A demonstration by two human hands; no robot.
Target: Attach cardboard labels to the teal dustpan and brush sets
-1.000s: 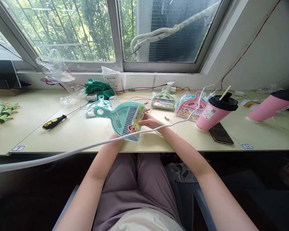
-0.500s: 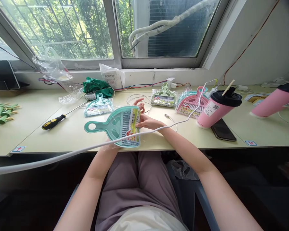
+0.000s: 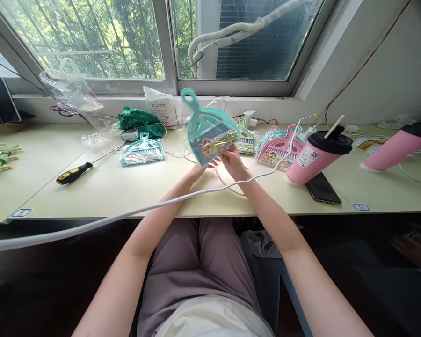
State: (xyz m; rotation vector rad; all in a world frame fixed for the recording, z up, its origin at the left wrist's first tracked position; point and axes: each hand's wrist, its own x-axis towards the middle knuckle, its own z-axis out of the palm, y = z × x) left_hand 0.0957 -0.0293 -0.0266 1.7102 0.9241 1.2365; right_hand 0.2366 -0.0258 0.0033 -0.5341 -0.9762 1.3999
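Observation:
A teal mini dustpan set (image 3: 206, 128) in clear wrapping is raised above the desk with its handle pointing up and away. My left hand (image 3: 199, 169) grips its lower edge from below. My right hand (image 3: 231, 161) holds the lower right corner by the printed label. On the desk lie a light teal set (image 3: 142, 152) to the left, a green set (image 3: 246, 140) partly hidden behind the raised one, and a pink set (image 3: 279, 152) to the right.
A yellow-handled screwdriver (image 3: 77, 170) lies at left. A white cable (image 3: 133, 213) crosses the desk edge under my arms. A pink cup (image 3: 315, 157) with a black lid stands by a phone (image 3: 323, 188); another pink cup (image 3: 396, 147) is further right. Green cloth (image 3: 138, 120) and plastic bags (image 3: 73, 93) sit near the window.
Both hands lifted the teal dustpan set off the desk and turned it from lying flat, handle left, to upright with the handle up, further from me.

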